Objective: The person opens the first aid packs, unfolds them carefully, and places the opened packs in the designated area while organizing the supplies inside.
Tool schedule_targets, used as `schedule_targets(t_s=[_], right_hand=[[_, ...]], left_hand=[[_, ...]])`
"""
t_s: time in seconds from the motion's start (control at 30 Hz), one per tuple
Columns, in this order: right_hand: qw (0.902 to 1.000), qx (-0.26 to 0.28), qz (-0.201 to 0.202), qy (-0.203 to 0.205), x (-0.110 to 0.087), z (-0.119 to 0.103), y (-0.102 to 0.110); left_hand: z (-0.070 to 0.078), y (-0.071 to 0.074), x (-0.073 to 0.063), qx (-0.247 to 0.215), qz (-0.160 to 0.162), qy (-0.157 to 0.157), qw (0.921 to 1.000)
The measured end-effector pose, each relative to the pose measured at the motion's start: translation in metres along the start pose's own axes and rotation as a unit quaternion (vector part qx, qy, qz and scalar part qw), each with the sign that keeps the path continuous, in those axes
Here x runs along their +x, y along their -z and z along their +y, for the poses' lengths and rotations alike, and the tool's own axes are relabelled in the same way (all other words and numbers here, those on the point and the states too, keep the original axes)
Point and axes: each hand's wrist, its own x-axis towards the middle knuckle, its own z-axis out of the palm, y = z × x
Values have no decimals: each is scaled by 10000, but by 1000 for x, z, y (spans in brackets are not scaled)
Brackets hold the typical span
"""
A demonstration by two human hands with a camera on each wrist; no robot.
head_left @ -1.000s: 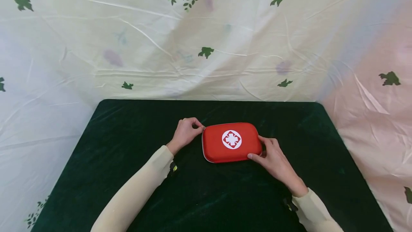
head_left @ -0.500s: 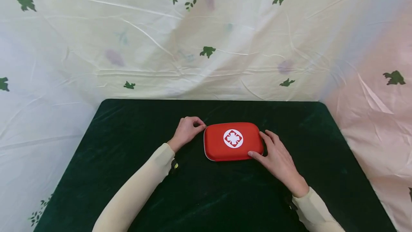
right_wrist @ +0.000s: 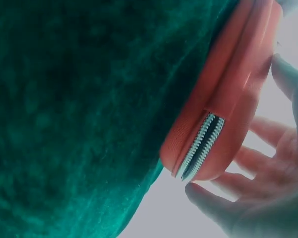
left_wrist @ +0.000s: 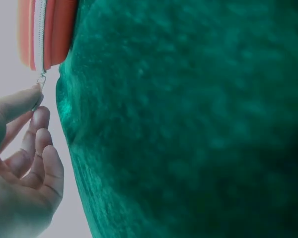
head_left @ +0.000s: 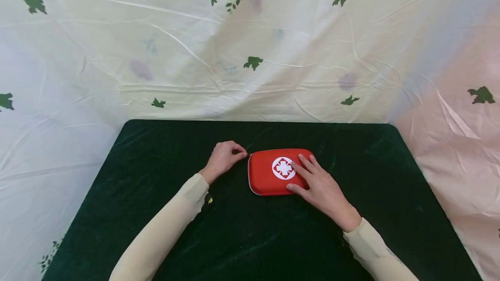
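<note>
A red first-aid case [head_left: 259,174] with a white cross emblem lies flat on the dark green cloth. At its far left corner my left hand [head_left: 223,159] pinches the zipper pull [left_wrist: 39,84] between thumb and index finger, the other fingers loosely bent. White zipper teeth [left_wrist: 38,34] run along that side of the case. My right hand [head_left: 326,192] rests on the right part of the lid with its fingers spread, one fingertip at the emblem. Near the right hand, the zipper's two rows of teeth [right_wrist: 201,146] stand apart.
The green cloth [head_left: 242,237] covers a table with rounded far corners. Behind it hangs a pale curtain [head_left: 187,47] printed with green leaves, and curtain also closes off both sides.
My right hand has shifted left from the case's right end onto its lid, its fingers spreading. The left hand keeps its pinch at the far left corner.
</note>
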Motion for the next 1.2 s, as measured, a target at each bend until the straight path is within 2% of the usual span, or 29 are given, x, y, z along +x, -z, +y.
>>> schedule_targets(t_s=[0.13, 0.4, 0.97, 1.2], right_hand=[[9998, 56, -139, -140, -1, -1, 0], [9993, -105, -176, -310, -3, -3, 1], [9996, -56, -82, -270, -3, -3, -4], [9994, -152, -93, -284, -4, -5, -3]], left_hand=[[-3, 1, -3, 74, -37, -88, 9999], [-2, 2, -5, 170, -148, -236, 9995], [4, 5, -12, 614, -178, -46, 9979], [5, 8, -16, 753, -206, -132, 9969]])
